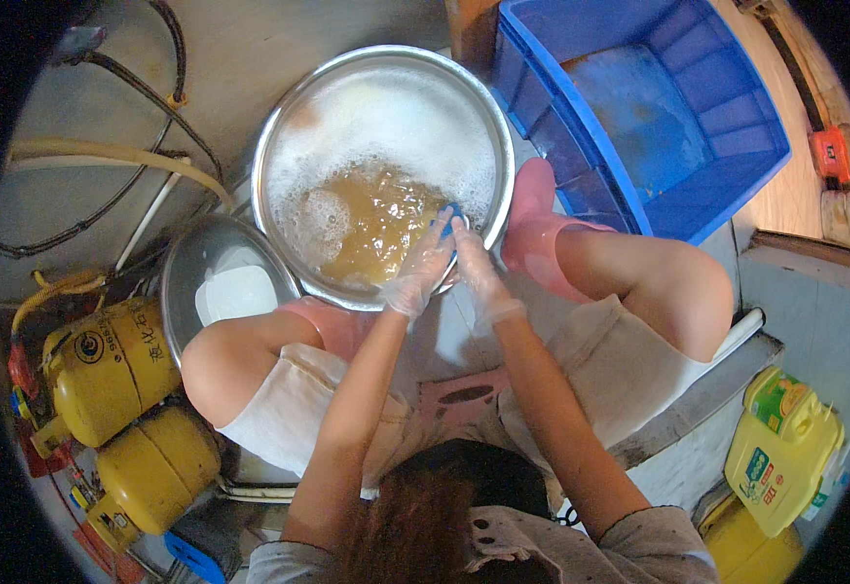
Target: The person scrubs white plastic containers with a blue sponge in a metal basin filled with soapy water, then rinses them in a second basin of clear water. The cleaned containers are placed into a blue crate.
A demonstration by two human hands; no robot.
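Observation:
My left hand [425, 255] and my right hand [480, 270], both in clear plastic gloves, meet over the near right rim of a large round metal basin [505, 164]. A blue scrubbing cloth or sponge [457, 210] shows at the left hand's fingers. Between the hands is a thin pale-edged piece, perhaps a dish, seen nearly edge-on and mostly hidden; the right hand grips it. Brownish water [374, 219] and white foam [403, 109] fill the basin. Left of it, a smaller metal bowl [180, 270] holds white dishes [239, 292].
A large blue plastic crate [607, 160] stands beyond the right pink rubber boot [534, 197]. Yellow gas cylinders [111, 372] and hoses [133, 157] crowd the left side. Yellow plastic jugs [783, 452] stand at lower right. A pink stool [461, 394] is beneath me.

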